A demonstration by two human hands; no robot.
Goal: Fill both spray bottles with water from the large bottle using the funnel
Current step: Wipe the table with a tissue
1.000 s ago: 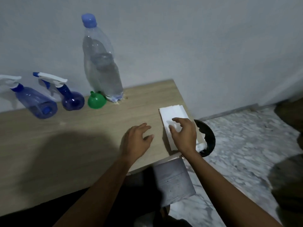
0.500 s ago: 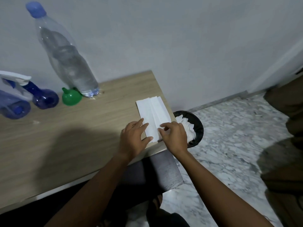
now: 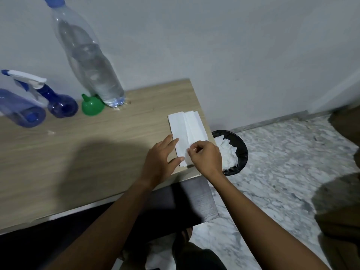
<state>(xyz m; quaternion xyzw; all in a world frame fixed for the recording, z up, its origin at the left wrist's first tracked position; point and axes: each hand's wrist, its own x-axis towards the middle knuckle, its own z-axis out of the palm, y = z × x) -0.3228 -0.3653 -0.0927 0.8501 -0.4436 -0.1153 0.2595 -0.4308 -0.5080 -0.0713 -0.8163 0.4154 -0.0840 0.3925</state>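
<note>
A large clear bottle [image 3: 91,61] with a blue cap stands at the back of the wooden table [image 3: 78,149], partly filled with water. A green funnel [image 3: 91,107] lies mouth-down beside its base. Two blue spray bottles stand to the left: one [image 3: 58,102] with a white trigger head in view, the other [image 3: 19,112] cut off by the frame edge. My left hand [image 3: 161,162] rests flat on the near end of a stack of white tissues [image 3: 185,129]. My right hand [image 3: 206,158] pinches the top tissue's near edge.
A black waste bin [image 3: 241,151] holding crumpled white tissue stands on the marble floor just past the table's right edge. A grey wall runs behind the table. Something brown sits at the far right edge of the frame.
My right hand has closed its fingers on the top tissue's edge and lifted it slightly. The left hand keeps pressing on the stack. The view has shifted a little.
</note>
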